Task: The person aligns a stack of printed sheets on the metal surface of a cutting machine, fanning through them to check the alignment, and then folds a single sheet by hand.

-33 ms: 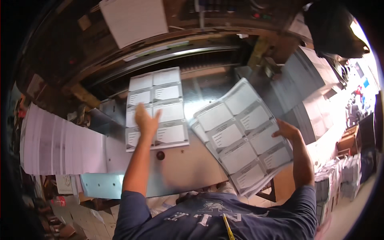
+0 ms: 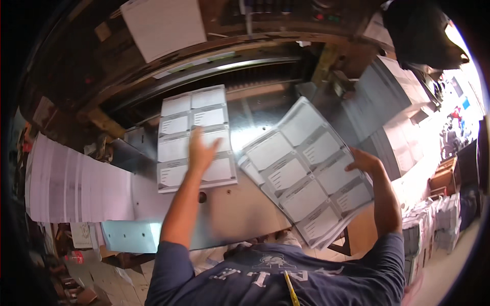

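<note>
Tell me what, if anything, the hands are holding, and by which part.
The right hand grips the slanted stack of printed sheets by its right edge. The left hand, open over the straighter stack, holds nothing; whether it touches is unclear.

Tabletop, from mid-view: passage is left toward six o'clock.
Left printed stack: ten o'clock is blocked.
Right printed stack: four o'clock is blocked.

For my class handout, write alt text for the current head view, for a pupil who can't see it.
A person's right hand holds the edge of an angled stack of printed sheets at a table, while the open left hand is over a straighter stack. Overlapping paper lies farther left.
</note>
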`<state>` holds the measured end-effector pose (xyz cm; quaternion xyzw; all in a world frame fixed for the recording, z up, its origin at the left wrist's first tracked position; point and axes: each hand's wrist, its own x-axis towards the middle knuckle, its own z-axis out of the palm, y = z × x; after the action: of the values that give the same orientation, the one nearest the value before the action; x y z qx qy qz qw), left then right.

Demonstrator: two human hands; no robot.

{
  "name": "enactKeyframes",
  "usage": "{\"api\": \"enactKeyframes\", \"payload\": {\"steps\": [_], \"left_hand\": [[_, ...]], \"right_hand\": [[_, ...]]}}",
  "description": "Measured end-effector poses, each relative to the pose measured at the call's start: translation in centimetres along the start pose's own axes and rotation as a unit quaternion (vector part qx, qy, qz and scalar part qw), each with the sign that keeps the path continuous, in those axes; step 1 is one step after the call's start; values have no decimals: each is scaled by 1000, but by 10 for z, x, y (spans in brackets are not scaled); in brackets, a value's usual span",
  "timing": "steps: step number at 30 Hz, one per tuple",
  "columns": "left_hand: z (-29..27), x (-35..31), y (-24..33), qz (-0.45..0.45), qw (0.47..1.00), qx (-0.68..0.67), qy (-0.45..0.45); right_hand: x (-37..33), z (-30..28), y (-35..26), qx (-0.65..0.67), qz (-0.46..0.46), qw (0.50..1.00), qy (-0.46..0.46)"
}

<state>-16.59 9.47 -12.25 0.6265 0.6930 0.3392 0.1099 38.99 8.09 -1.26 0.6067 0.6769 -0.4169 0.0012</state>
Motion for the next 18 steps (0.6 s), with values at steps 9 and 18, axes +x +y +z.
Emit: {"api": "enactKeyframes", "payload": {"steps": [9,18], "left_hand": [[115,-1,135,-164,800,-392,-424],[97,-21,163,-282,856,-294,-319]], "right_hand": [[56,-53,9,-115,-76,985,-105],[-2,32,186,178,76,935,298]]}}
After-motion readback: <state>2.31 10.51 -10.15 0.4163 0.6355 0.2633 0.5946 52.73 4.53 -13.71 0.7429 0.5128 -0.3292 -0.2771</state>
